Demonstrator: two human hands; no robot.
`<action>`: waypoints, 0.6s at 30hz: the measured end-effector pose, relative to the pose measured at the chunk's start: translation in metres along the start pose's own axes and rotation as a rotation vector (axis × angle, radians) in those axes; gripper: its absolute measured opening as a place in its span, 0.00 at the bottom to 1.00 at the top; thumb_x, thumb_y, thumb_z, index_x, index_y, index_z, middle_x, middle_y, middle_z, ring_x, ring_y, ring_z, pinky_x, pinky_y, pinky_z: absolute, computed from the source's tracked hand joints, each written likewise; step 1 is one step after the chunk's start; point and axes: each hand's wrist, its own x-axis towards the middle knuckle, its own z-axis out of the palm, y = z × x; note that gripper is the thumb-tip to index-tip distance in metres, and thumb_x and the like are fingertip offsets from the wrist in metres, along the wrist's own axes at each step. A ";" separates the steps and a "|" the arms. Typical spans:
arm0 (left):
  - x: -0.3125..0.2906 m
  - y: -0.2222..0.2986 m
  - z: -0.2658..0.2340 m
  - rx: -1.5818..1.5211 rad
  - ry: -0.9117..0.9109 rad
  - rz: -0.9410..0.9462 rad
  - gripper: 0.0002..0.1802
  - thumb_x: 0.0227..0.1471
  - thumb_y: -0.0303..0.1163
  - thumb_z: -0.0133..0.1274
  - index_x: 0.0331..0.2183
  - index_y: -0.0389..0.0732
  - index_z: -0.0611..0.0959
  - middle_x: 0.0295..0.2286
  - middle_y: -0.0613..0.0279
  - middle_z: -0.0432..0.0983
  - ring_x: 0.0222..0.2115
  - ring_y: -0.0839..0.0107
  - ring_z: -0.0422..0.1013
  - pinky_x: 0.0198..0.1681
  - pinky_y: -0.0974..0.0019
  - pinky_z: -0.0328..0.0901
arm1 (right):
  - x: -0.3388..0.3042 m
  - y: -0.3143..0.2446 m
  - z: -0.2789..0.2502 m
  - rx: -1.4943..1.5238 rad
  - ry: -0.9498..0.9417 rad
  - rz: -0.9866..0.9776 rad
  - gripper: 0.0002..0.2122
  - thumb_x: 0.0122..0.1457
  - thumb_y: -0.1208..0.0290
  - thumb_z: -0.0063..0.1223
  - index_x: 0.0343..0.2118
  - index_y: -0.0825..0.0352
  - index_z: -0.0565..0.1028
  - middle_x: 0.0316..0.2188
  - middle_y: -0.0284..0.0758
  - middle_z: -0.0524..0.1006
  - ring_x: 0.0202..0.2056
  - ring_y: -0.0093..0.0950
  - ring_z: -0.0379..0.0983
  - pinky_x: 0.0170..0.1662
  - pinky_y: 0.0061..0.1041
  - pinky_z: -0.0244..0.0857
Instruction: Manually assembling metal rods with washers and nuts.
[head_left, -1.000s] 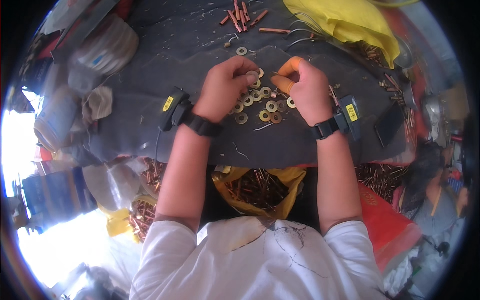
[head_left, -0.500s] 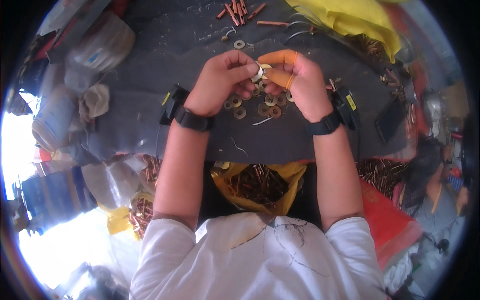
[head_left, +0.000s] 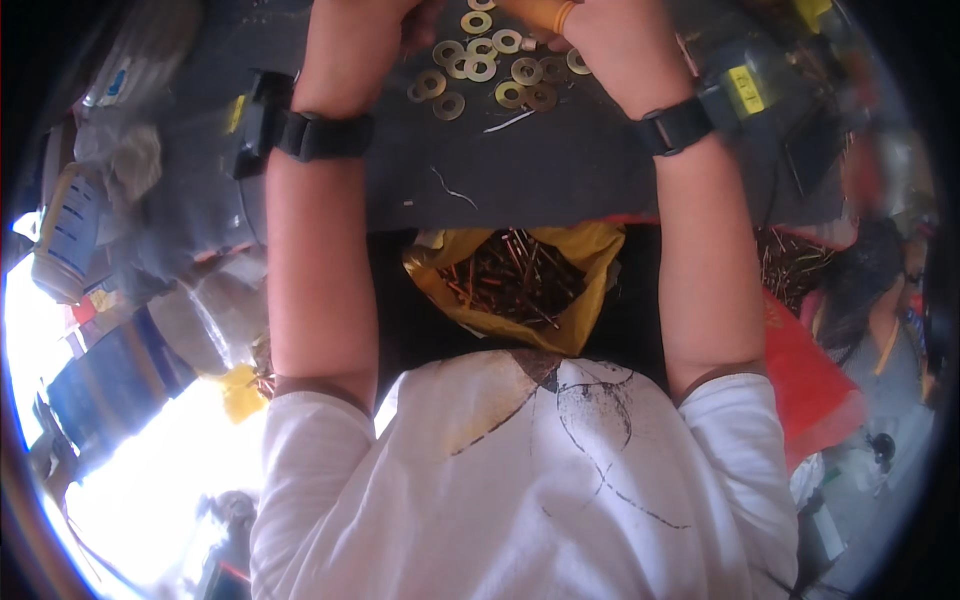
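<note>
At the upper edge, my left hand (head_left: 355, 45) is cut off by the frame; its lower fingers show curled, and the thumb and fingertips are out of view. My right hand (head_left: 615, 45) is across from it, an orange finger cot (head_left: 540, 12) on one finger and other fingers folded in. What either hand grips is hidden. Between and below the hands, several flat brass-coloured washers (head_left: 480, 67) lie loose, some overlapping. A washer (head_left: 449, 106) sits nearest me on the left, and a pale thin strip (head_left: 510, 121) lies below the group.
The dark cloth (head_left: 550, 180) covers the work surface. Under its front edge, a yellow bag (head_left: 590, 310) holds copper-coloured pins. More pins (head_left: 793, 262) are heaped at right, near a red bag (head_left: 805, 385). A white bottle (head_left: 68, 235) stands at far left.
The view has tilted down towards my body, so my hands now reach the upper edge. The washer earlier pinched between both hands is out of view. My forearms are a little farther apart.
</note>
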 end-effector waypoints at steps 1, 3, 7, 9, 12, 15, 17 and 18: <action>-0.002 0.001 -0.005 0.011 0.009 0.013 0.13 0.57 0.36 0.52 0.38 0.36 0.79 0.28 0.64 0.77 0.32 0.75 0.74 0.35 0.74 0.68 | 0.000 0.004 0.006 0.009 0.008 -0.015 0.09 0.53 0.66 0.59 0.25 0.69 0.78 0.22 0.39 0.78 0.19 0.32 0.72 0.24 0.28 0.65; 0.002 -0.007 -0.011 0.270 0.007 0.191 0.09 0.54 0.32 0.54 0.36 0.38 0.80 0.25 0.69 0.75 0.22 0.81 0.69 0.25 0.76 0.63 | 0.001 0.023 0.018 0.174 0.036 -0.228 0.08 0.55 0.77 0.53 0.38 0.66 0.78 0.31 0.31 0.80 0.29 0.18 0.74 0.34 0.17 0.68; -0.007 0.001 -0.008 0.068 0.052 0.006 0.12 0.56 0.39 0.52 0.28 0.40 0.79 0.17 0.74 0.67 0.15 0.86 0.59 0.18 0.80 0.52 | -0.004 0.005 0.010 0.499 0.001 0.174 0.10 0.56 0.65 0.56 0.28 0.68 0.78 0.19 0.31 0.77 0.20 0.18 0.72 0.24 0.17 0.64; -0.009 0.005 0.002 0.076 0.094 0.050 0.15 0.57 0.41 0.51 0.26 0.41 0.78 0.15 0.74 0.66 0.14 0.86 0.57 0.17 0.80 0.50 | -0.002 0.009 0.010 0.754 0.029 0.213 0.10 0.57 0.64 0.55 0.28 0.67 0.78 0.19 0.30 0.76 0.18 0.17 0.69 0.23 0.15 0.62; -0.011 0.007 -0.002 -0.007 0.100 0.042 0.17 0.58 0.43 0.48 0.23 0.42 0.76 0.13 0.73 0.63 0.13 0.86 0.55 0.15 0.79 0.47 | 0.001 0.019 -0.001 1.038 -0.013 0.273 0.08 0.57 0.65 0.55 0.30 0.65 0.77 0.19 0.27 0.75 0.17 0.15 0.66 0.21 0.13 0.58; -0.009 0.005 -0.006 -0.155 0.030 0.026 0.17 0.59 0.41 0.47 0.24 0.41 0.77 0.13 0.74 0.62 0.12 0.85 0.53 0.15 0.78 0.46 | 0.002 0.019 0.000 1.150 0.042 0.379 0.10 0.58 0.63 0.54 0.29 0.66 0.77 0.18 0.27 0.74 0.17 0.15 0.67 0.21 0.13 0.59; -0.008 0.008 0.004 -0.058 0.175 0.005 0.16 0.59 0.41 0.48 0.25 0.40 0.77 0.14 0.74 0.63 0.12 0.85 0.53 0.15 0.78 0.46 | 0.005 0.016 -0.001 1.096 0.060 0.344 0.14 0.59 0.58 0.52 0.29 0.66 0.76 0.18 0.28 0.74 0.17 0.15 0.67 0.21 0.12 0.58; -0.005 0.001 -0.009 -0.072 0.064 0.000 0.15 0.59 0.40 0.49 0.26 0.40 0.78 0.14 0.73 0.65 0.12 0.84 0.55 0.15 0.78 0.47 | 0.005 0.022 -0.005 1.058 0.008 0.353 0.14 0.59 0.59 0.52 0.28 0.66 0.76 0.18 0.28 0.74 0.17 0.15 0.67 0.21 0.12 0.59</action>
